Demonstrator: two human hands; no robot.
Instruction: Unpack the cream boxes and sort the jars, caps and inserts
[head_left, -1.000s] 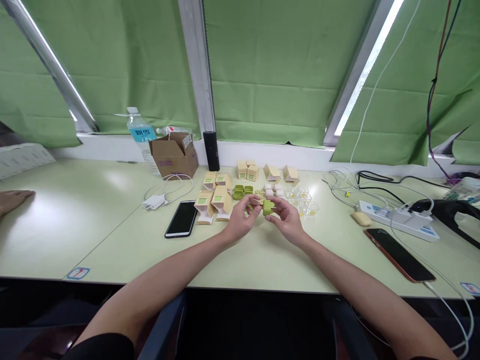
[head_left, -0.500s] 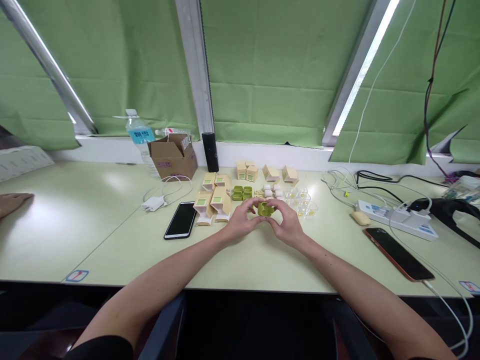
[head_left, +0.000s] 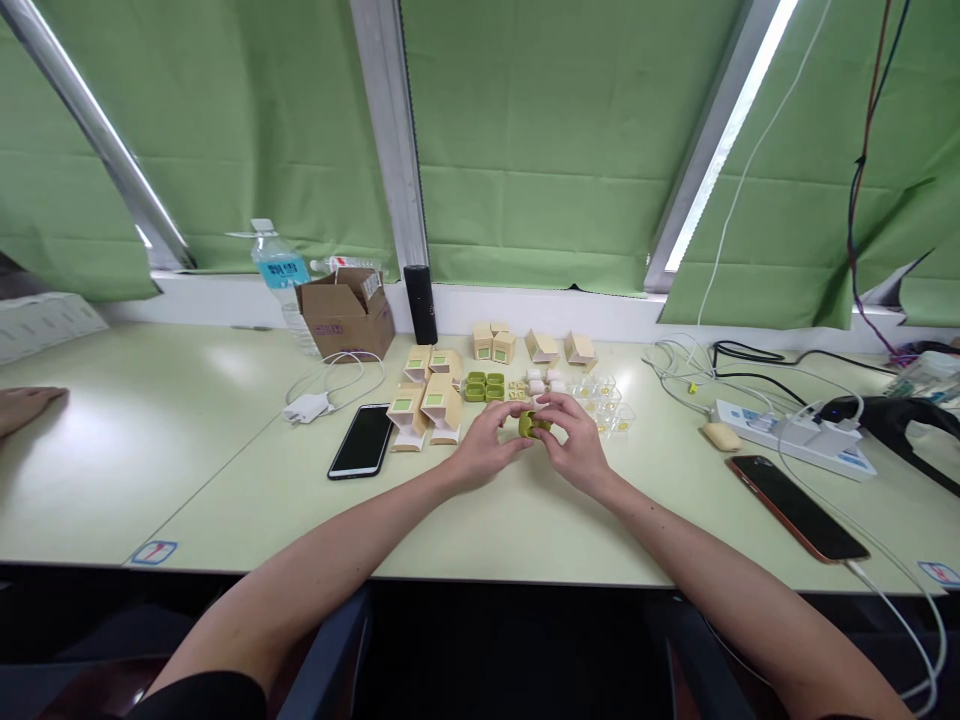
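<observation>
Between my two hands is a small olive-green square case (head_left: 527,425), held just above the table. My left hand (head_left: 484,442) grips its left side with thumb and fingertips. My right hand (head_left: 574,445) has its fingers bent over the right side and partly hides it. Just beyond my hands sit several matching green cases (head_left: 484,386), some small yellowish pieces (head_left: 517,390) and pale pink-white pieces (head_left: 545,380). Clear plastic covers (head_left: 602,405) with yellow spots stand to the right of these. Opened small cardboard boxes (head_left: 441,400) are grouped left of my hands.
A black phone (head_left: 361,441) lies on the left, near a white charger (head_left: 307,407) and a brown carton (head_left: 347,315). More small boxes (head_left: 541,346) line the back. At right are a power strip (head_left: 791,438), cables and another phone (head_left: 796,507). Another person's hand (head_left: 28,407) rests far left.
The green case has turned and tilted between my hands. My right fingers have curled further over it, while my left hand has barely moved.
</observation>
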